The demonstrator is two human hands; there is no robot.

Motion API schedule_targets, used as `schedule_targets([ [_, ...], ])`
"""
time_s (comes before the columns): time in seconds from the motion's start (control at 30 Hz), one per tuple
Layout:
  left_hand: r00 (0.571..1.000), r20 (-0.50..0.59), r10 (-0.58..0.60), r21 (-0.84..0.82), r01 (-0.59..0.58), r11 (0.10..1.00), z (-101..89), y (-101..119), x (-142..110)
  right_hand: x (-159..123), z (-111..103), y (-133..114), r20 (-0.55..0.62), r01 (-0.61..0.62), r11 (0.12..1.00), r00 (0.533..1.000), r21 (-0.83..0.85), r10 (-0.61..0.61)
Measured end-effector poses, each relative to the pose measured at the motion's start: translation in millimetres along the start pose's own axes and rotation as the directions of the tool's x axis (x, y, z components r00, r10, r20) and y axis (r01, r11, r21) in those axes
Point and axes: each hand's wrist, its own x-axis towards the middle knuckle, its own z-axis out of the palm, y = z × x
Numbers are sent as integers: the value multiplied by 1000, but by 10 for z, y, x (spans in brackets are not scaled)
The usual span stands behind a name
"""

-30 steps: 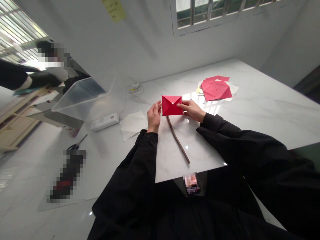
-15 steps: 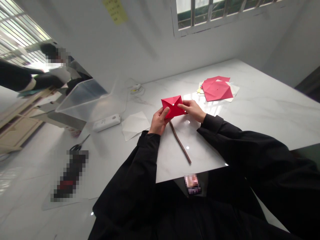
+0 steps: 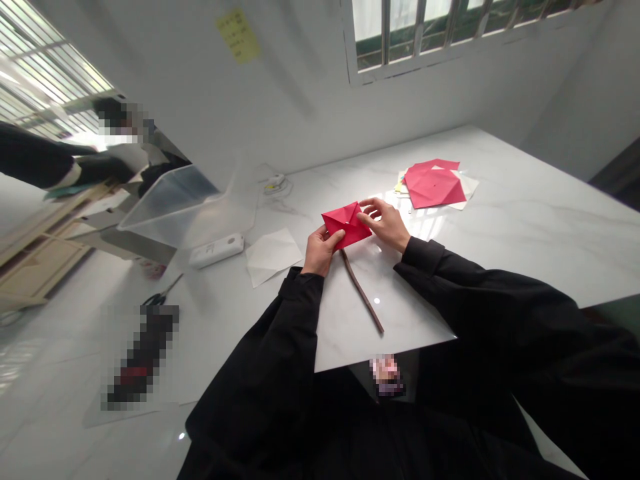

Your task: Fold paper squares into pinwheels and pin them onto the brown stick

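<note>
A red folded paper [image 3: 345,235], shaped like a small envelope with creased flaps meeting near its middle, is held above the table. My left hand [image 3: 320,251] grips its lower left part, the thumb lying on the front and the other fingers partly behind. At its right edge, my right hand [image 3: 384,222] has its fingers loosely apart and curved, with the thumb tip against the paper. A thin brown stick [image 3: 364,295] lies on the table just below the paper. To the left of my left hand rests a creased white paper sheet [image 3: 273,257].
On the white marbled table [image 3: 520,220], red papers [image 3: 435,188] lie over pale ones. Leftward are a white power strip [image 3: 217,250], a clear plastic bin [image 3: 173,203] and scissors [image 3: 160,295]. A yellow note [image 3: 239,35] hangs on the wall. Another person [image 3: 43,157] is at far left.
My right hand's fingers have loosened and spread at the paper's right edge. The red paper has tilted, its right side lower. The view has shifted slightly.
</note>
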Motion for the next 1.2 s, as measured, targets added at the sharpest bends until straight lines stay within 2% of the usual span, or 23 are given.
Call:
schedule_targets([
  [0.07, 1000, -10, 15, 4, -15, 1000, 0, -14, 6, -12, -32, -77, -78, 128, 986, 988, -111, -137],
  [0.1, 1000, -10, 20, 6, -20, 1000, 1, -20, 7, -18, -46, -113, -76, 191, 969, 976, -154, -205],
  [0.17, 1000, 1, 25, 11, -25, 1000, 4, -25, 5, -27, -61, -164, -23, 292, 933, 952, -212, -304],
  [0.27, 999, 20, 34, 26, -34, 999, 3, -26, 0, -33, -61, -174, 89, 381, 896, 925, -228, -370],
  [0.53, 997, 29, 70, 71, -72, 995, -2, -43, 9, -23, -75, -127, 232, 399, 881, 910, -254, -345],
  [0.7, 996, 18, 90, 96, -91, 991, 18, -46, -3, -28, -58, -126, 242, 393, 874, 912, -286, -330],
  [0.93, 997, 38, 63, 63, -65, 996, 19, -32, -9, -15, -84, -122, 288, 424, 865, 892, -269, -348],
  [1.2, 997, 77, 13, 31, -16, 999, 52, 15, -34, -18, -97, -157, 292, 411, 866, 898, -285, -330],
])
